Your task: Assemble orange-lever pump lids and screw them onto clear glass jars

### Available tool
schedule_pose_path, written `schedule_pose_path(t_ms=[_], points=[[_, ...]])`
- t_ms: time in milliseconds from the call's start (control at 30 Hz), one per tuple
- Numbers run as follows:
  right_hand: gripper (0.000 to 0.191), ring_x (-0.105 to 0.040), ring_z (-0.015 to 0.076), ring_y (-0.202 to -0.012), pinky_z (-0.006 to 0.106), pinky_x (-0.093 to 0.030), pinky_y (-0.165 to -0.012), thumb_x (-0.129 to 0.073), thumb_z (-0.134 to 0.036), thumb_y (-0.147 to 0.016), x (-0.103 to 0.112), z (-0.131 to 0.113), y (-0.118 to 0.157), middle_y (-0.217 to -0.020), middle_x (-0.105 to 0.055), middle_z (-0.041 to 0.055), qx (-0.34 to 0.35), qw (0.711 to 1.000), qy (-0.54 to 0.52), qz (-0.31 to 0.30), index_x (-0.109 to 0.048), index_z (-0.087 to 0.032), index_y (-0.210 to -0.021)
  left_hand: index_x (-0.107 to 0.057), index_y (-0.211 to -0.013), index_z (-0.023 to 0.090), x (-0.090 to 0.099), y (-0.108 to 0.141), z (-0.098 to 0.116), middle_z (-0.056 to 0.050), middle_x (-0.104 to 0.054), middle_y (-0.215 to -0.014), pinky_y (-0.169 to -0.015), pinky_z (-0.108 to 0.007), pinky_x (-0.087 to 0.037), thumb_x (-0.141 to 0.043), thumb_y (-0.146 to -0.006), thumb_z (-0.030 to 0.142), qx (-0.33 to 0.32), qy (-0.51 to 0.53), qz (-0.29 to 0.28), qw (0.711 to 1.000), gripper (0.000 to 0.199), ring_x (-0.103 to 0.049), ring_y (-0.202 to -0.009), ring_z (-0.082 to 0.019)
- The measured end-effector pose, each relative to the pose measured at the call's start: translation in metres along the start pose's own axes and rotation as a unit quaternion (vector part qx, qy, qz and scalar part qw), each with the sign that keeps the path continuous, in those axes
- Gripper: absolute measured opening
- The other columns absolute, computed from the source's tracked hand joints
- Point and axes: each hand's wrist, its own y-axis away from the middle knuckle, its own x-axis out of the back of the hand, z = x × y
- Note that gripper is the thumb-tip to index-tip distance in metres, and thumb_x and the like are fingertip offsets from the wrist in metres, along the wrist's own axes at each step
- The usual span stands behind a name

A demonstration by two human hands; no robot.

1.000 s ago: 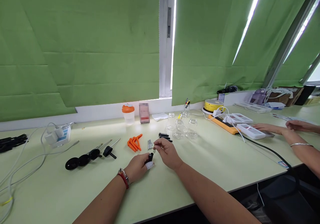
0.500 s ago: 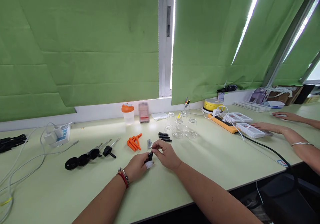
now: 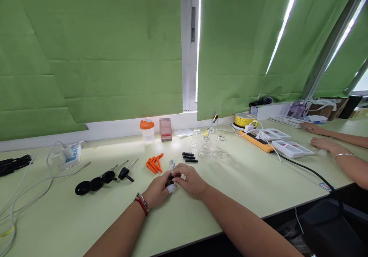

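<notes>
A small black cylinder point(image 3: 171, 180) sits clasped in the curled left hand point(image 3: 158, 190), against the fingertips of the right hand point(image 3: 191, 179), whose grip I cannot tell.

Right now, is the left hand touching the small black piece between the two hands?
Touching. The head view shows the left hand gripping the black piece, its fingers against the side without visible gap.

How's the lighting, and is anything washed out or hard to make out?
In the head view, daylight glares white beside the green blinds; same view, the black part between the left hand and right hand is dark and mostly covered; there too, the pinkish box is pixelated.
</notes>
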Motion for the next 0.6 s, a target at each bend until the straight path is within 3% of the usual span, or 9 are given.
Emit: schedule_pose_path(t_ms=[167,300,433,500,600], points=[[0.018,-0.054,0.0139,-0.075,0.027,-0.045,-0.073,-0.054,-0.008,-0.078,-0.001,-0.004,0.002,-0.084,-0.058,0.0027,0.009,0.999,0.042,-0.029,-0.062,-0.018,-0.091,-0.042,-0.114,0.020,0.000,0.002,0.004,-0.004,-0.065,-0.089,-0.069,-0.030,-0.043,-0.047,-0.084,0.027,-0.013,0.028,0.039,0.999,0.031,-0.059,-0.076,-0.019],[0.024,-0.055,0.0146,-0.077,0.028,-0.045,-0.074,-0.051,-0.009,-0.080,-0.003,-0.002,0.003,-0.083,-0.060,0.0031,0.008,0.998,0.055,-0.041,-0.062,-0.018,-0.100,-0.051,-0.099,0.019,0.003,0.001,0.006,-0.004,-0.063,-0.088,-0.068,-0.028,-0.043,-0.047,-0.085,0.030,-0.013,0.033,0.045,0.998,0.018,-0.056,-0.077,-0.018],[0.025,-0.056,0.0149,-0.078,0.027,-0.046,-0.074,-0.051,-0.013,-0.083,-0.003,0.008,0.002,-0.087,-0.061,0.0036,-0.026,0.996,0.078,-0.045,-0.061,-0.019,-0.105,-0.055,-0.088,0.019,0.011,0.001,0.001,-0.001,-0.059,-0.078,-0.066,-0.026,-0.042,-0.041,-0.087,0.033,0.020,0.007,0.049,0.999,0.020,-0.052,-0.072,-0.017],[0.025,-0.057,0.0170,-0.086,0.029,-0.046,-0.079,-0.053,-0.014,-0.082,0.001,0.018,0.000,-0.097,-0.061,0.0062,-0.065,0.990,0.121,-0.011,-0.061,-0.018,-0.105,-0.054,-0.079,0.019,0.016,0.002,-0.003,0.000,-0.057,-0.074,-0.067,-0.026,-0.041,-0.037,-0.088,0.034,0.035,-0.019,0.045,0.998,0.026,-0.051,-0.070,-0.016],[0.024,-0.050,0.0230,-0.109,0.035,-0.039,-0.095,-0.054,-0.011,-0.080,0.014,0.036,-0.003,-0.113,-0.059,0.0097,-0.152,0.961,0.213,0.091,-0.064,-0.017,-0.101,-0.050,-0.066,0.019,0.021,0.004,-0.011,0.000,-0.055,-0.068,-0.065,-0.027,-0.039,-0.034,-0.089,0.036,0.050,-0.045,0.036,0.997,0.033,-0.049,-0.066,-0.017]])
